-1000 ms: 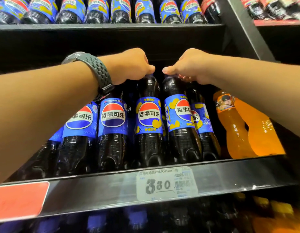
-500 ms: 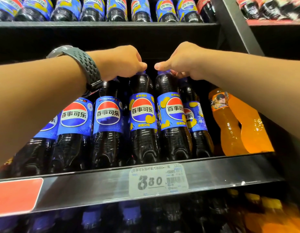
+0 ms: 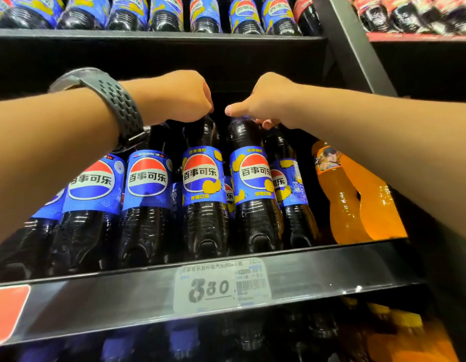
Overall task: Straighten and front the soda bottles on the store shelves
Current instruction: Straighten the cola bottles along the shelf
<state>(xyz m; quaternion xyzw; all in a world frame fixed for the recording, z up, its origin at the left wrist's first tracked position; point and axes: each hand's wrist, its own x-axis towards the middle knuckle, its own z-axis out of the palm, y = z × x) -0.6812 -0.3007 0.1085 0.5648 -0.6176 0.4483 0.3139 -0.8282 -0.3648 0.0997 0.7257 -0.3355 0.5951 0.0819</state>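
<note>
Left hand [image 3: 179,97] grips a full cola bottle [image 3: 203,178] at the cap — right hand [image 3: 268,100], the neighbouring bottle [image 3: 252,176].

left hand [image 3: 179,96] grips cola bottle [image 3: 204,189] top | right hand [image 3: 268,100] grips neighbouring bottle [image 3: 254,189] top

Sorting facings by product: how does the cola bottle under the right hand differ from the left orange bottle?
The cola bottle holds dark liquid, the orange bottle bright orange. The cola bottle's label is blue with yellow patches; the orange bottle's is orange with a picture. The right hand grips the cola bottle's top; the orange bottle is untouched. Both stand on the same shelf.
</note>
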